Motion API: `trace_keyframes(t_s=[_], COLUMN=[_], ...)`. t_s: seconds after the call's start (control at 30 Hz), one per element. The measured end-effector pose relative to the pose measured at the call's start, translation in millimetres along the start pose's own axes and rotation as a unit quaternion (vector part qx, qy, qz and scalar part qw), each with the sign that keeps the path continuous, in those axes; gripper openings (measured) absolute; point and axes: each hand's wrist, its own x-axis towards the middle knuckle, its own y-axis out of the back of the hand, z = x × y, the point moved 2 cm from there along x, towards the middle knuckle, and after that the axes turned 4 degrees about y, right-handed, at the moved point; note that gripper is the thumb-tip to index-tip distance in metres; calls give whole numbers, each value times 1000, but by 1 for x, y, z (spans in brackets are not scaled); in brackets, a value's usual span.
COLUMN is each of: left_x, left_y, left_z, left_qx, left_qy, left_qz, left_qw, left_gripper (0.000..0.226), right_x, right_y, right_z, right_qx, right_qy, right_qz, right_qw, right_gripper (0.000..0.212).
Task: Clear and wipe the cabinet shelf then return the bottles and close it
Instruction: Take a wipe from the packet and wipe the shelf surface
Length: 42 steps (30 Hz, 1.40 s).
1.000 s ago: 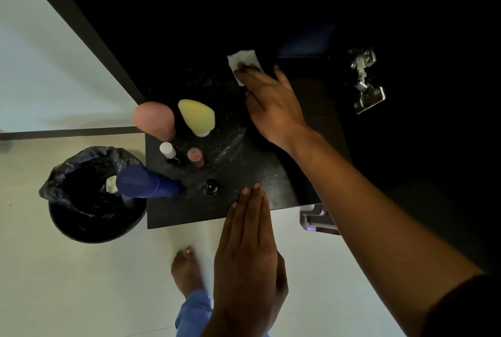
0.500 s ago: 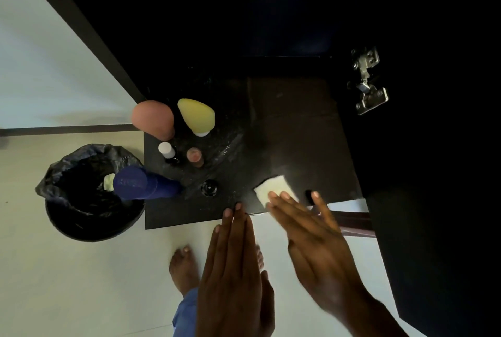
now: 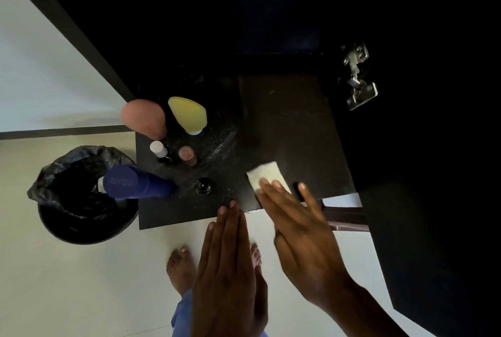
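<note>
The black shelf [image 3: 298, 125] lies below me, its right half bare. My right hand [image 3: 303, 236] lies flat with its fingertips pressing a white wipe [image 3: 267, 174] onto the shelf near the front edge. My left hand [image 3: 227, 263] is flat too, fingers together, its tips just touching the front edge. Bottles stand on the left part: a pink one [image 3: 143, 118], a yellow one [image 3: 189, 114], a blue one [image 3: 135, 182], a small white-capped one [image 3: 158, 149], a small reddish one [image 3: 187, 155] and a small black one [image 3: 203, 186].
A black bin [image 3: 86, 225] lined with a black bag stands on the pale floor left of the shelf. A metal hinge [image 3: 357, 76] sits on the dark cabinet wall at the right. My bare feet [image 3: 181, 269] are below the shelf edge.
My right hand has dragged the white wipe from the back of the shelf to its front edge. My left hand has slid slightly down and left.
</note>
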Motion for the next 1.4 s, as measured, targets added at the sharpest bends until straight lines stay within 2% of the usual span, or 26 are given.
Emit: trace_keyframes(t_s=[0.1,0.23,0.37,0.47,0.6,0.67,0.73,0.83,0.97,1.17,1.27,1.4], left_x=[1,0,-2,-3,1,4,6,1,-2,-2,0,1], left_y=[-2,-3,-2,-1,-4,-3,0,5,7,9,8,5], left_z=[2,5,5,5,7,8,9,11,8,6,7,6], left_qx=[7,-4,7,15,2,-13,-24,-36,-31,-22,-19,-19], left_qy=[17,29,18,17,37,48,54,53,47,12,18,35], left_qz=[9,16,23,29,35,33,24,22,24,-3,-6,6], left_qw=[1000,999,1000,999,999,998,998,998,998,1000,1000,999], left_gripper=[107,108,105,105,108,116,124,110,100,103,102,104], right_x=[-7,57,147,182,146,110,80,73,132,220,205,127], right_y=[12,28,31,30,19,15,17,25,31,29,25,18], right_z=[24,51,68,62,31,18,16,30,46,49,42,19], right_qx=[-17,-9,13,37,22,32,28,9,-12,1,6,5], right_qy=[-38,-100,-105,-86,16,55,53,7,-37,4,11,36], right_qz=[15,81,92,89,54,35,25,37,43,41,37,21], right_qw=[999,992,990,992,998,997,998,999,998,999,999,999], right_gripper=[61,58,59,59,58,55,54,56,57,56,60,60])
